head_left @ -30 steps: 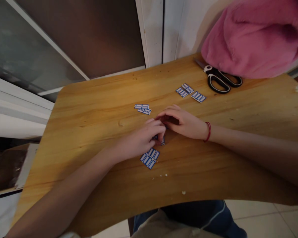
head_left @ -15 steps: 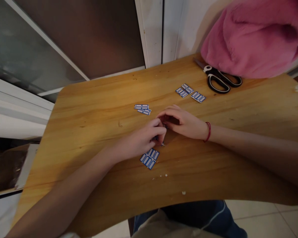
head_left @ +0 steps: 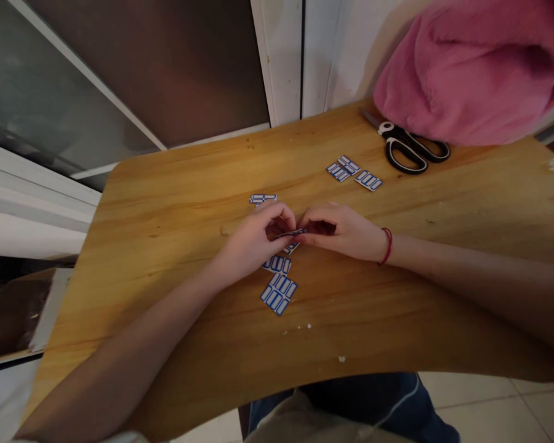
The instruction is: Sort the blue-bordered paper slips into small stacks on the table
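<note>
Between my left hand (head_left: 253,241) and my right hand (head_left: 336,227), a small piece of label sticker sheet (head_left: 290,234) is pinched at both ends, seen nearly edge-on. Both hands are closed, thumbs against forefingers. Just under them on the tabletop lies another blue-bordered label piece (head_left: 290,248), partly covered by my fingers. Nearer to me are a label strip (head_left: 278,264) and a larger label piece (head_left: 278,294), which meet at their edges. Some narrow label strips (head_left: 263,199) show behind my left hand, which partly hides them. A red band circles my right wrist.
Several cut label pieces (head_left: 344,168) lie at the back right of the wooden table (head_left: 175,197). Black-handled scissors (head_left: 409,151) rest close to a pink plush cloth (head_left: 471,80). White paper scraps (head_left: 341,359) dot the front. A sliding glass door stands along the back.
My left hand has shifted up and away from me, uncovering a label strip above the larger piece. The held label piece now shows between both hands' fingertips.
</note>
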`<control>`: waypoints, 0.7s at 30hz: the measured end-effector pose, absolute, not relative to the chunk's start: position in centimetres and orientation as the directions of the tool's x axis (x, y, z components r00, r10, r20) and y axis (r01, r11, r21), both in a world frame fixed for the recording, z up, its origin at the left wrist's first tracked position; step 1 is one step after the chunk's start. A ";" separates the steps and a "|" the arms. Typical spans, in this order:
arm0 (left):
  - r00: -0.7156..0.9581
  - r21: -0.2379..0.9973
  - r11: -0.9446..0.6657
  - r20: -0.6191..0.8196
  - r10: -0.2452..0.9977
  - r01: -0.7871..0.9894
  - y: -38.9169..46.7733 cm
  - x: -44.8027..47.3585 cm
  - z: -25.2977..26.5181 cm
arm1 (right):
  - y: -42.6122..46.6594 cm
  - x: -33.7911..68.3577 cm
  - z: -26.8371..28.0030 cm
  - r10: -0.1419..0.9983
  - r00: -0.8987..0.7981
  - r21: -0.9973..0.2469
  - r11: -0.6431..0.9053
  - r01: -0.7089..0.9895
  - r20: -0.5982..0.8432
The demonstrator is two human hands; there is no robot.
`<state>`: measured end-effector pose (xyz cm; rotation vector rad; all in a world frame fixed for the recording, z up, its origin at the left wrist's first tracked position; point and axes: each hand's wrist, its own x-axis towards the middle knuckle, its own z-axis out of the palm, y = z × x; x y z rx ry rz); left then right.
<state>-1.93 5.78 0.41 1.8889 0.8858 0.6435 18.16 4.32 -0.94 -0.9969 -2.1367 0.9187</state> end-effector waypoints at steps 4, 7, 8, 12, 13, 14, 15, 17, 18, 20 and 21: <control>0.577 0.935 -0.271 0.094 0.811 0.228 6.0 -1.8 0.1 | 4.3 18.3 -1.0 0.870 -0.444 -0.834 0.399 0.381 0.214; 0.518 0.958 -0.224 0.102 0.850 0.178 6.2 -1.8 -0.2 | 4.3 18.3 -1.1 0.921 -0.326 -0.868 0.333 0.367 0.215; 0.500 0.958 -0.220 0.101 0.860 0.185 6.3 -1.9 -0.3 | 4.4 18.2 -1.1 0.931 -0.296 -0.874 0.317 0.368 0.213; 0.464 0.925 -0.261 0.109 0.879 0.276 6.4 -2.1 -0.7 | 4.4 18.1 -1.2 0.933 -0.317 -0.881 0.287 0.376 0.169; 0.460 0.908 -0.288 0.125 0.879 0.304 6.3 -2.2 -0.7 | 4.4 18.1 -1.2 0.929 -0.334 -0.878 0.289 0.383 0.160; 0.462 0.890 -0.318 0.142 0.875 0.328 6.2 -2.2 -0.8 | 4.4 18.1 -1.2 0.924 -0.349 -0.871 0.296 0.392 0.156; 0.465 0.873 -0.346 0.161 0.870 0.345 6.1 -2.2 -0.9 | 4.4 18.1 -1.2 0.920 -0.358 -0.862 0.307 0.403 0.160; 0.468 0.849 -0.390 0.200 0.861 0.356 5.9 -2.2 -1.0 | 4.4 18.1 -1.2 0.917 -0.359 -0.844 0.328 0.424 0.176; 0.464 0.841 -0.410 0.222 0.858 0.355 5.9 -2.2 -1.1 | 4.4 18.1 -1.2 0.918 -0.354 -0.838 0.332 0.434 0.180; 0.448 0.816 -0.451 0.273 0.851 0.360 5.8 -2.2 -1.1 | 4.2 18.1 -1.2 0.925 -0.341 -0.826 0.321 0.463 0.169; 0.442 0.798 -0.475 0.298 0.846 0.371 5.7 -2.2 -1.0 | 4.2 18.1 -1.2 0.930 -0.329 -0.816 0.314 0.485 0.163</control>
